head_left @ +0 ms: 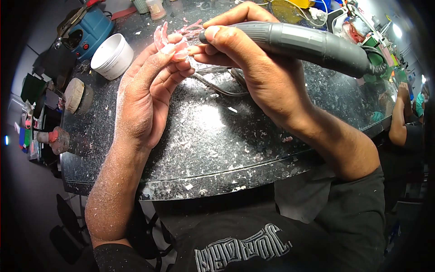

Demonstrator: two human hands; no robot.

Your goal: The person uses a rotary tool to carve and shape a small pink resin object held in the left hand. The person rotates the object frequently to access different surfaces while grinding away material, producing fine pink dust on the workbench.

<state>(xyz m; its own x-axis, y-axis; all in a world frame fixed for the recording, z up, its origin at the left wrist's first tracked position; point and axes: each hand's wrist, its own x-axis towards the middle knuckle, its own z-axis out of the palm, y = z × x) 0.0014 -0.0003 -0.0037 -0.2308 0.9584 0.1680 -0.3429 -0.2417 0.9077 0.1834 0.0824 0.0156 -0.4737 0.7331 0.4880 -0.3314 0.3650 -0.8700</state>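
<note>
One pink piece [182, 48] is held above the far part of the table [181, 161]. Its walls are seen to be thin, curved and partly translucent, with slender branches at one side. It is judged to be light, fairly stiff and easily snapped, and may be made slippery by dust. It is best gripped by its thicker curved body, with no pressure put on the branches.

By the left hand [141, 95] it is pinched, thumb laid over it and fingers curled beneath. By the right hand [265, 72] a dark handpiece [308, 43] is gripped, the thumb and fingers closed around its nose, which is pointed at the piece. Whether the piece is touched by the tip cannot be told. The handpiece looks bulky, and its coiled cord [379, 68] could be a drag on it.

Below the hands, a thin grey loop [222, 92] is laid on the table, which is strewn with pale chips and dust. On the left are set a white tub [115, 55], a blue machine [90, 34] and a round block [74, 95]. At the far right another person's arm [398, 115] is seen, well apart from the work.
</note>
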